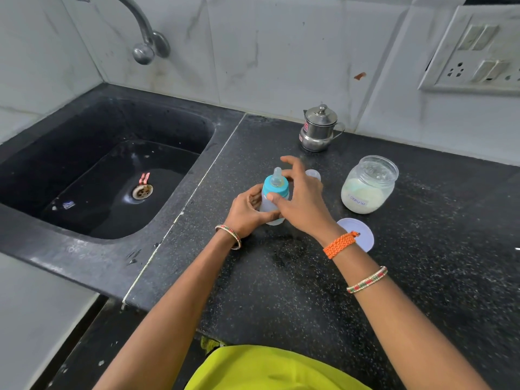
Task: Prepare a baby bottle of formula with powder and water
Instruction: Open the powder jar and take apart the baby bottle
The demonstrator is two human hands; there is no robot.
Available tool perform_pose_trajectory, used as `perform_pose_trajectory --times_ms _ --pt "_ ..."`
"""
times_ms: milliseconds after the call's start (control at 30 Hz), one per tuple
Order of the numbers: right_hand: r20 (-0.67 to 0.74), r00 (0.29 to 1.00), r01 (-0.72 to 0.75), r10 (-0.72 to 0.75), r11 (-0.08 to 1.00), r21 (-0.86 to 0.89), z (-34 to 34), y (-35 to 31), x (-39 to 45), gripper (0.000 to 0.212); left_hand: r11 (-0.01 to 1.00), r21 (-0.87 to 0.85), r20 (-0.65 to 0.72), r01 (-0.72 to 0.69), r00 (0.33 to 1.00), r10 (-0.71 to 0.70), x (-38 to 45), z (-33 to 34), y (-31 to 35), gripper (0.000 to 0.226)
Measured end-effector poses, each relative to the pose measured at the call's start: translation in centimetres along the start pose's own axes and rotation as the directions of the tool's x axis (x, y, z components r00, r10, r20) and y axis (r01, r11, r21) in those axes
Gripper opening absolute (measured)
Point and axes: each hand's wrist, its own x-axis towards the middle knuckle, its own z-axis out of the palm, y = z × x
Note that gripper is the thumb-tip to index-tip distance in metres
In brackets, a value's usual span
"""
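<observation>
A small baby bottle (271,205) with a teal collar (275,188) and a clear teat stands upright on the black counter (281,277). My left hand (247,211) wraps around its lower body from the left. My right hand (299,198) rests against the collar with thumb and fingers spread around it. To the right stands an open glass jar (368,185) partly filled with white formula powder. Its white lid (358,233) lies flat on the counter, partly behind my right wrist. A clear bottle cap (313,174) sits just behind my right hand.
A lidded steel jug (319,129) stands at the back by the tiled wall. The black sink (112,175) lies to the left, with a tap (143,32) above it. A switch panel (478,52) is on the wall at the upper right.
</observation>
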Motion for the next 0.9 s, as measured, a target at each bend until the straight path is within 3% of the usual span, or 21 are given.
perform_pose_trajectory --times_ms 67,133,267,400,500,567,733,900 --pt "0.141 0.990 0.016 -0.019 1.000 0.025 -0.5 0.1 0.4 0.074 1.000 -0.005 0.003 0.001 1.000 -0.001 0.0 0.0 -0.1 0.060" --pt "0.181 0.984 0.006 -0.005 1.000 -0.006 -0.8 0.1 0.7 0.083 1.000 0.004 0.003 -0.001 1.000 0.001 0.0 0.1 -0.1 0.059" --pt "-0.033 0.998 -0.055 0.052 0.993 -0.105 0.3 -0.4 0.0 0.084 0.999 0.029 -0.016 -0.014 1.000 0.014 -0.1 0.1 -0.1 0.055" --pt "-0.073 0.996 -0.037 0.048 0.989 0.141 -0.1 -0.4 0.1 0.063 0.999 -0.032 0.010 0.010 1.000 -0.010 -0.1 0.1 0.1 0.055" --pt "-0.027 0.990 -0.113 0.141 0.881 0.460 -1.2 0.1 1.2 0.054 0.997 -0.074 0.011 0.023 1.000 -0.022 0.0 0.1 -0.1 0.061" --pt "-0.046 0.981 -0.138 0.187 0.849 0.511 -1.5 1.0 2.3 0.050 0.996 -0.085 0.007 0.028 1.000 -0.028 0.1 0.2 -0.4 0.062" --pt "-0.148 0.975 -0.130 0.167 0.965 0.229 -1.0 3.4 6.0 0.055 0.993 -0.110 0.012 0.039 0.999 -0.038 0.2 0.2 -0.7 0.062" --pt "-0.048 0.998 -0.042 0.035 0.987 -0.158 1.3 5.1 8.0 0.060 0.992 -0.123 0.010 0.040 0.999 -0.039 0.2 0.3 -1.1 0.061"
